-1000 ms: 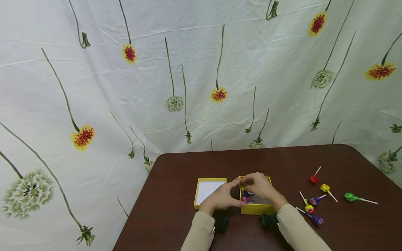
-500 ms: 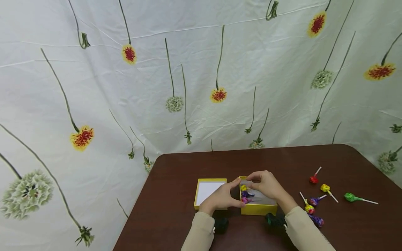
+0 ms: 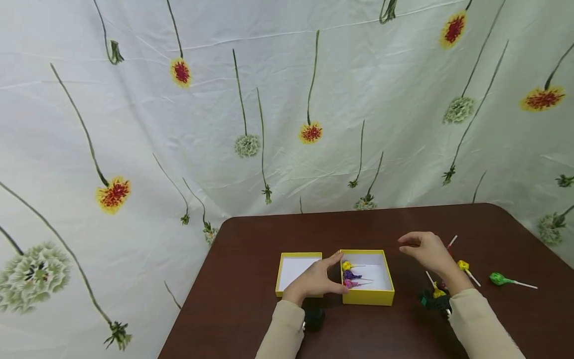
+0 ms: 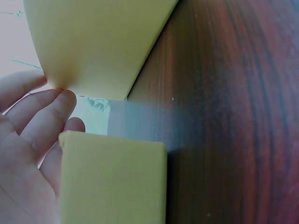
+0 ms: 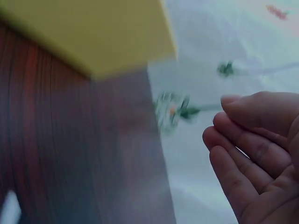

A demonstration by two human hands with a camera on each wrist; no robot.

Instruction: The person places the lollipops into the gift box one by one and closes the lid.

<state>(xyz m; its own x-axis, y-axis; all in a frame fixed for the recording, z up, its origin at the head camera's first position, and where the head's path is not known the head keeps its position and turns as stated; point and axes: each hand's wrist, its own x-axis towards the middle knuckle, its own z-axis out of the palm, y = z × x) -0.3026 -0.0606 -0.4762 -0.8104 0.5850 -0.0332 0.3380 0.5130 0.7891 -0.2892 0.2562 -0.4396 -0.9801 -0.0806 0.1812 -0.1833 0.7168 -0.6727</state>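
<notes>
In the head view, a yellow box [image 3: 368,298] with a white inside holds yellow [image 3: 347,266], purple [image 3: 351,274] and pink [image 3: 350,283] lollipops, side by side along its left wall. My left hand [image 3: 314,283] grips that left side, thumb at the near corner and fingers at the far one. In the left wrist view, those fingers [image 4: 49,109] touch the yellow wall. Right of the box, my right hand [image 3: 428,252] is raised above the table with relaxed, bent fingers. The right wrist view shows nothing between its thumb and fingers [image 5: 233,175].
A shallow yellow lid [image 3: 298,271] with a white inside lies left of the box. Loose green [image 3: 498,278], yellow [image 3: 463,266] and yellow-red [image 3: 438,293] lollipops lie to the right. My right arm partly hides others. A flowered cloth [image 3: 269,99] hangs behind the table [image 3: 251,239].
My right hand has lifted out of the box and moved right, toward the loose lollipops, uncovering the box's inside. My left hand stays on the box.
</notes>
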